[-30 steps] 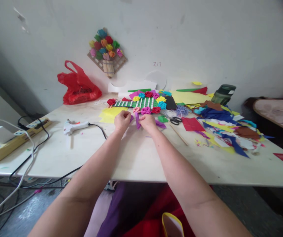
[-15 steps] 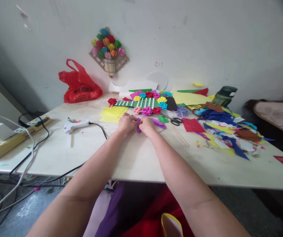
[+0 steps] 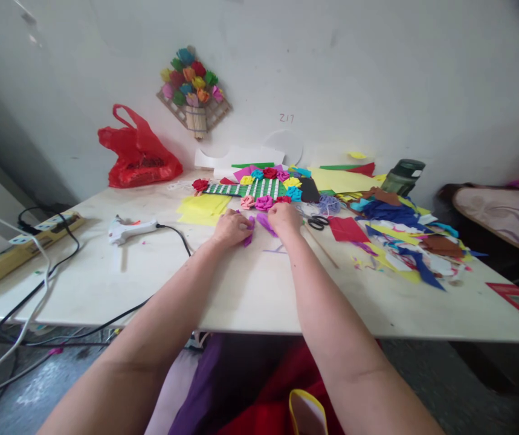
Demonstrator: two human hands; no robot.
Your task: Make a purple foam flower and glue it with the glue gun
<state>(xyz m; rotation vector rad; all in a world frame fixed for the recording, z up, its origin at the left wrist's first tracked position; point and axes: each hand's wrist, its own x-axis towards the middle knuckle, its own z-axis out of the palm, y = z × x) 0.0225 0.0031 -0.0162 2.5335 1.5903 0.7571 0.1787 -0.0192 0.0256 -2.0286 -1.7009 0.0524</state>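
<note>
Closed round a piece of purple crepe paper (image 3: 250, 232), my left hand (image 3: 232, 228) rests low over the table. My right hand (image 3: 285, 219) pinches the end of a purple paper strip (image 3: 266, 225) just to the right, and a narrow gap parts the two hands. Behind them lies a green and white guitar-shaped craft (image 3: 259, 188) edged with colourful paper flowers. Yellow paper sheets (image 3: 202, 208) lie beyond my left hand. To the right of my right hand are black-handled scissors (image 3: 318, 223) and a thin wooden stick (image 3: 321, 246).
A glue gun (image 3: 130, 229) with a black cord lies left, near a power strip (image 3: 28, 254). A red plastic bag (image 3: 139, 157) stands at the back left. Paper scraps (image 3: 404, 241), red paper (image 3: 348, 229) and a dark green bottle (image 3: 403, 177) occupy the right side.
My hands were together on the purple paper; now they are apart, each with purple paper. The right hand has moved right and away from me. The view has shifted slightly.
</note>
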